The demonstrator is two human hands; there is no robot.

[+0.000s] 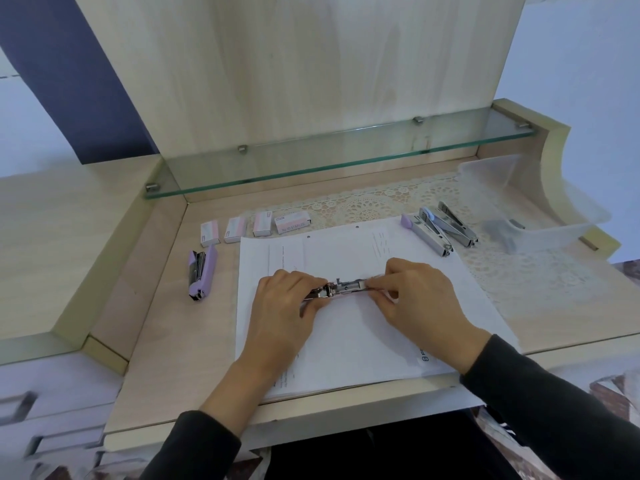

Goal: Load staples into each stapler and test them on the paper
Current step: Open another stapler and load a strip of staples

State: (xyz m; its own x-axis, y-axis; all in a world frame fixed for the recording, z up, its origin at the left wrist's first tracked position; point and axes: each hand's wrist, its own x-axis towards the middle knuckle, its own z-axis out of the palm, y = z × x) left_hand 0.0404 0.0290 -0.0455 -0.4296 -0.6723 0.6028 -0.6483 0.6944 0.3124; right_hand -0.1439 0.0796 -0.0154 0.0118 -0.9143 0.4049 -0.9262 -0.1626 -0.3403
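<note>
A small metal stapler [343,288] lies sideways just above a stack of white paper [349,344] at the desk's middle. My left hand [285,303] grips its left end and my right hand [415,292] pinches its right end. A purple stapler [201,271] lies closed to the left of the paper. Two more staplers, one with a purple end [426,231] and one silver [457,223], lie at the paper's far right corner. Several small staple boxes [256,226] stand in a row beyond the paper.
A clear plastic tray [540,199] sits at the far right on a lace mat [374,202]. A glass shelf [332,157] hangs over the back of the desk. Raised wooden ledges border the desk on the left and right.
</note>
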